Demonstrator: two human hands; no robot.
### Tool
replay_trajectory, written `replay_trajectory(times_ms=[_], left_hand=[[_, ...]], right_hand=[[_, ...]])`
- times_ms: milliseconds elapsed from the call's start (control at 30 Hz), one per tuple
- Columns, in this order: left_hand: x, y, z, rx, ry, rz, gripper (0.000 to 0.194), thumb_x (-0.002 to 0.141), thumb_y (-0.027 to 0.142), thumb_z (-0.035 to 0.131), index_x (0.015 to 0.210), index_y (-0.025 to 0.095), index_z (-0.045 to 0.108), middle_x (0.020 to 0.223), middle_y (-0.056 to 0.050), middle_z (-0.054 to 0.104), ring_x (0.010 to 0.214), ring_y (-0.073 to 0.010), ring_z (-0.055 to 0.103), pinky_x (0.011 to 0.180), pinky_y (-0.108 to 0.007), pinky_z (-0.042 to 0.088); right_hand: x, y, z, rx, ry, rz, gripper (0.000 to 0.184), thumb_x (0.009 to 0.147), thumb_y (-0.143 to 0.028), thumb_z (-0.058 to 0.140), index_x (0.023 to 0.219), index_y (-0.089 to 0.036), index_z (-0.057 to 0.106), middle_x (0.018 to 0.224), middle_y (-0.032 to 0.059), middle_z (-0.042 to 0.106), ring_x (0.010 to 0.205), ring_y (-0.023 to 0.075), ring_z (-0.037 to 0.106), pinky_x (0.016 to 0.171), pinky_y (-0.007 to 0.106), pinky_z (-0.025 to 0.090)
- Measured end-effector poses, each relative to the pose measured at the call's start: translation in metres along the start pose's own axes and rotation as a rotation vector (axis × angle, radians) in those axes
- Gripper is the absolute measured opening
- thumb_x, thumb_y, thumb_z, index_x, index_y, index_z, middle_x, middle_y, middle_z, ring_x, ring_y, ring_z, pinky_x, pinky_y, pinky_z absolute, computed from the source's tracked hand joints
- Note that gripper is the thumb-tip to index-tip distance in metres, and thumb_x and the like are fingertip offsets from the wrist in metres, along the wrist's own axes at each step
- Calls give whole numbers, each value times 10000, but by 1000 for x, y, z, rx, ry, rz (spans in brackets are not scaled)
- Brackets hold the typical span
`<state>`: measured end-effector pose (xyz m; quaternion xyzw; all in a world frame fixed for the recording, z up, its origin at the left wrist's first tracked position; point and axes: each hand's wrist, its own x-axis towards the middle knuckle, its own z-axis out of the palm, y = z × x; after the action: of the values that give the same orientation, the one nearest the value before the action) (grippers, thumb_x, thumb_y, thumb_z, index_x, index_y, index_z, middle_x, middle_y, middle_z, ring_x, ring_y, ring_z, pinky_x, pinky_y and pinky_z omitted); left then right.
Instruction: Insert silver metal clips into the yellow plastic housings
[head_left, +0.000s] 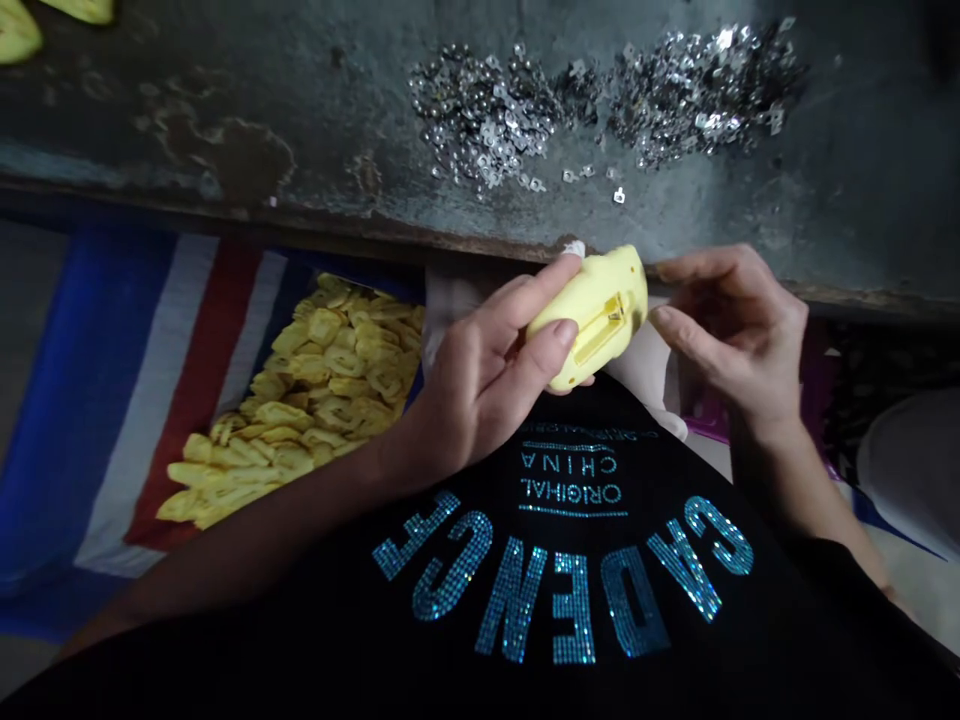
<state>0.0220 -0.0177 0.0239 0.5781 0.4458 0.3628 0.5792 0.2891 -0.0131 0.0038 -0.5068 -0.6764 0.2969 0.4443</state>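
Observation:
My left hand grips a yellow plastic casing, thumb on its face and fingers behind it. A long slot is sunk into that face, and a small metal contact sits at the slot's upper right end. White wrapping covers one fingertip of this hand. My right hand is beside the casing's right end, thumb and index finger apart with nothing visible between them. Its fingertips are very near the casing; whether they touch it I cannot tell. The other right fingers are curled and partly hidden.
Heaps of small metal contact pieces lie on the worn dark table, a few loose ones near its edge. Lower left, a striped sack holds many yellow plastic parts. More yellow pieces are at the table's far left.

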Motion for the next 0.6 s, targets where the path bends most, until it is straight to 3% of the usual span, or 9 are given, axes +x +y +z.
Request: replay_trajectory(times_ms=[100,200,300,400,600], left_hand=[[1,-5,-5,248,-24,232,551,1188,443,660,1732,352,648,1493,-86,771,1149,-248,818,916,-377,748],[5,-3,-8,425,-38,380,549,1188,390,631,1729,294,643,1366,-97,779,1119,-250,791,1004,-410,724],[9,3,-8,508,-49,413,564,1192,386,601,1740,253,626,1307,-99,776,1129,-272,787,1064,-430,713],[11,7,-6,516,-85,444,579,1184,352,591,1747,218,607,1317,-103,759,1091,-255,779,1009,-387,722],[12,5,-6,518,-172,377,649,1173,364,604,1804,233,532,1344,-101,722,1073,-247,754,967,-391,739]], right_hand=[[7,9,-1,66,-147,109,512,983,-604,955,1401,-351,803,1372,73,821,1080,301,819,784,454,699],[13,11,0,73,-174,130,581,942,-600,996,1426,-354,789,1398,72,824,1105,305,826,798,451,704],[19,10,2,117,-176,160,613,904,-649,1014,1398,-365,786,1400,59,830,1134,310,823,851,463,723],[24,11,6,179,-184,174,649,862,-709,1022,1350,-356,780,1366,51,829,1125,309,820,891,478,734],[17,27,20,239,-153,137,660,856,-699,1027,1358,-372,750,1327,39,814,1092,291,817,850,462,734]])
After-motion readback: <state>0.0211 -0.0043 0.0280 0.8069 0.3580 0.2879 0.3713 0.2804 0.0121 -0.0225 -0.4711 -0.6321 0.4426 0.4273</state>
